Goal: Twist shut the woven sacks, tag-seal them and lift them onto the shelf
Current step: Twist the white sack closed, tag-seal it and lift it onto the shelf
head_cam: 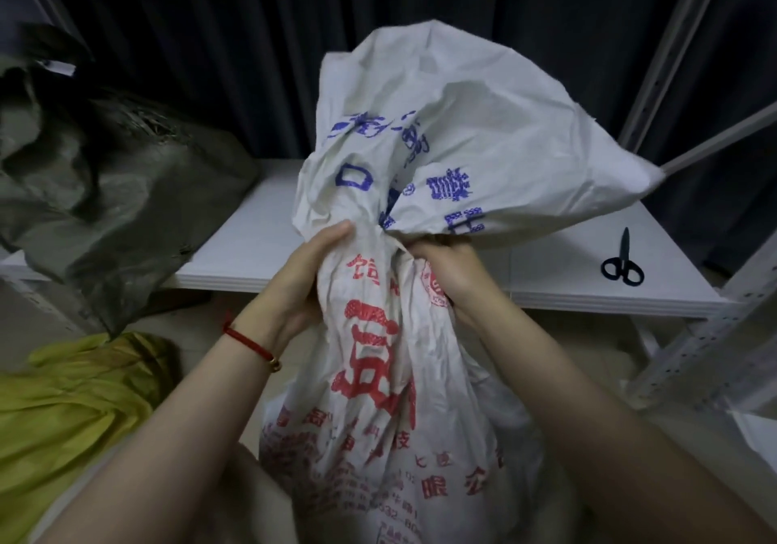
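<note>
Grips the twisted neck of the white woven sack (378, 375) with left hand (300, 274) and right hand (447, 278), fingers curled round it from opposite sides; loose top flaring above. Beyond the hands, shelf (546, 278); right of the right hand, scissors (622, 266) lying on it.

Storeroom or small stockroom. Evidence: white steel shelf (269, 215) on slotted-angle frame; perforated upright (710, 350) at right, second upright (668, 60) rising at back right. Dark pleated curtain (210, 39) closes off rear. Bulky grey-green woven sack (113, 207) lies on shelf at left; yellow sack (71, 409) slumps on pale floor (567, 333) below it; white printed sack (378, 375) stands in front of shelf. Black scissors (623, 264) lie on shelf board at right, well apart from sacks.
</note>
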